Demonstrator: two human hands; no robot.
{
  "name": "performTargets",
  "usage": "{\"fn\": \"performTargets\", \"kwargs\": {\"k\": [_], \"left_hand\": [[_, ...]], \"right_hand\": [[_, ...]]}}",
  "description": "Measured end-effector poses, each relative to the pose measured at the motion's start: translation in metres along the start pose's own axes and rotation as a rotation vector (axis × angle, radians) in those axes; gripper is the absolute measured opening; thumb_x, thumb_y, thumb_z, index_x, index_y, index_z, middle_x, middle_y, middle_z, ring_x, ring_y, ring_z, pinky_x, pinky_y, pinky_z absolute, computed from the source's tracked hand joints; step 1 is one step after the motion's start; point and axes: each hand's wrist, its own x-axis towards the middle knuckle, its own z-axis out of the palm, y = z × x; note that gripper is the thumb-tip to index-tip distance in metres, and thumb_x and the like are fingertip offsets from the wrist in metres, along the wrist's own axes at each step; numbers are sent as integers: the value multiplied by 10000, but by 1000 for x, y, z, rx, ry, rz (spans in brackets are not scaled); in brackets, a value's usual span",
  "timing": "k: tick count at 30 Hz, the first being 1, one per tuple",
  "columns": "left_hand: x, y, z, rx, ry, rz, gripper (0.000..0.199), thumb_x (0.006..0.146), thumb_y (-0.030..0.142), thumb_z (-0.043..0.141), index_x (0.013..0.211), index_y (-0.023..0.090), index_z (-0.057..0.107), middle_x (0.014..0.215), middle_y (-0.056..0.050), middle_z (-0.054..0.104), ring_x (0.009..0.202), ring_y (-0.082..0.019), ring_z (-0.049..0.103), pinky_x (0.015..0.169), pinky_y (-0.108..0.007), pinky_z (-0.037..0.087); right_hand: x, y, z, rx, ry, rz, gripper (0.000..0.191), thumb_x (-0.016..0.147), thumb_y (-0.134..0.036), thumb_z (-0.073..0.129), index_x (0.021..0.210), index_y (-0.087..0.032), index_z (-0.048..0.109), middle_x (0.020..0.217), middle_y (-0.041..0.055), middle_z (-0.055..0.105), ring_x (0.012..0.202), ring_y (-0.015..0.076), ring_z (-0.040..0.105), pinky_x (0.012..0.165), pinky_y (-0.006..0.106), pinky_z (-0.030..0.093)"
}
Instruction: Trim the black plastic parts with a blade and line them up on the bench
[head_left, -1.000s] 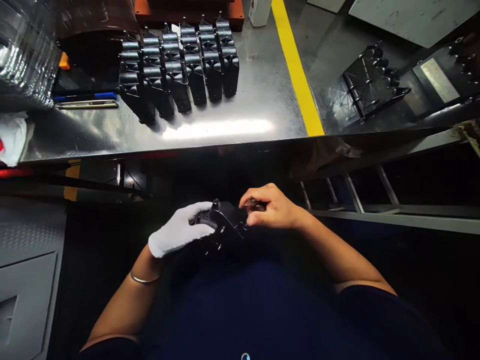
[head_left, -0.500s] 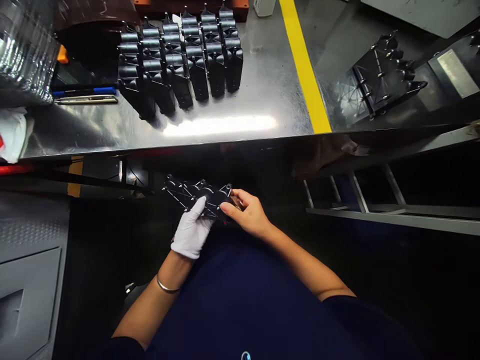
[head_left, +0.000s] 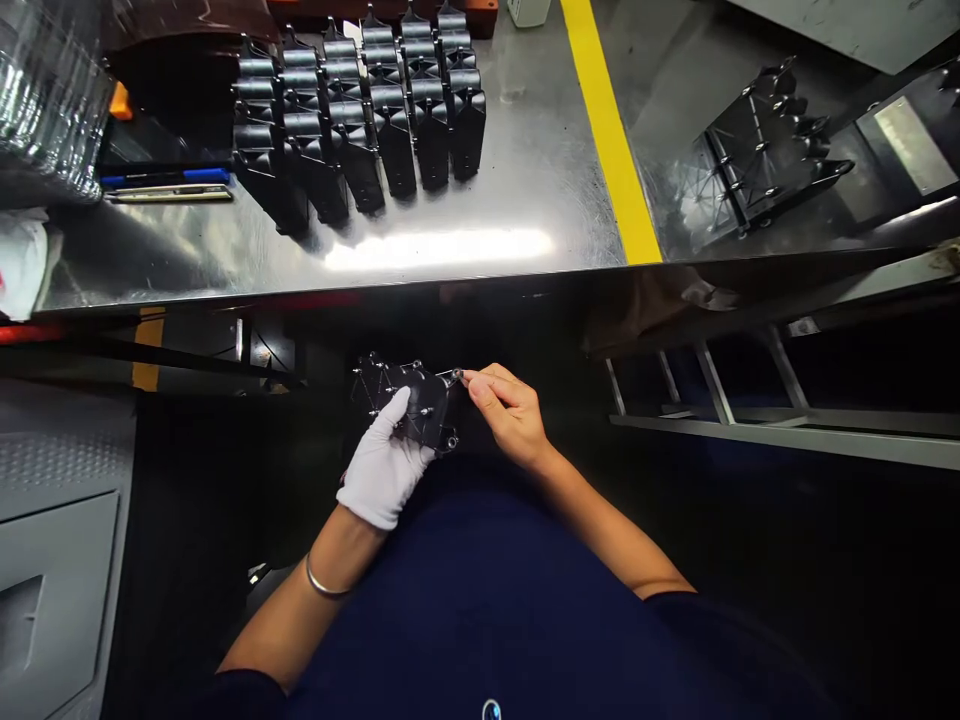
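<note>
My left hand (head_left: 386, 465), in a white glove, grips a black moulded plastic part (head_left: 424, 405) below the front edge of the bench. Its thumb lies across the part's face, and the other fingers are hidden behind it. The part has small round bosses at its corners and thin shiny ribs on its left. My right hand (head_left: 514, 410) is bare, its thumb and fingers pinched together, with the fingertips at the boss on the part's upper right corner. Whatever may be between those fingertips is too small to make out.
On the metal bench (head_left: 525, 210) stand several rows of similar black parts (head_left: 390, 110). Pens (head_left: 169, 178) and clear plastic trays (head_left: 45, 100) are at left. Past the yellow stripe (head_left: 611, 130) lies another black part (head_left: 772, 150). A grey metal frame (head_left: 750, 425) is at lower right.
The black part has turned in my left hand, and its right end now tilts downward. My right hand has let go of that end and moved its pinched fingertips to the upper corner boss.
</note>
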Motion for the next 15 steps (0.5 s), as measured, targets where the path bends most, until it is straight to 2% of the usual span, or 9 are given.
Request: {"fn": "performTargets", "kwargs": {"k": [5,8,11,15], "left_hand": [[2,1,-2,-10,-40,-21,238,949,142,432,1066,113,637,917,-73,763,821,-163,732,720,-267,617],[0,0,-5,22,-49,-33,237,941,130,442,1041,107,656,916,-76,763,823,-160,731,744,-258,611],[-7,-2,-5,66,3,-52,228,925,124,465,1010,82,672,867,-80,764,805,-167,732,800,-268,601],[-8,1,-3,60,25,-14,253,923,120,463,1080,104,661,866,-61,765,794,-153,730,803,-257,598]], "right_hand": [[1,5,0,23,5,-3,229,856,-426,597,829,-199,602,741,2,609,622,106,543,572,251,457],[6,11,-5,-24,90,27,266,851,-454,593,781,-198,567,704,-8,578,610,104,519,574,250,441],[9,11,-11,-17,166,90,297,841,-479,600,763,-197,548,672,-17,548,603,105,503,575,252,430],[3,1,-15,39,43,47,288,848,-472,597,766,-201,546,690,-2,558,619,118,504,570,266,424]]}}
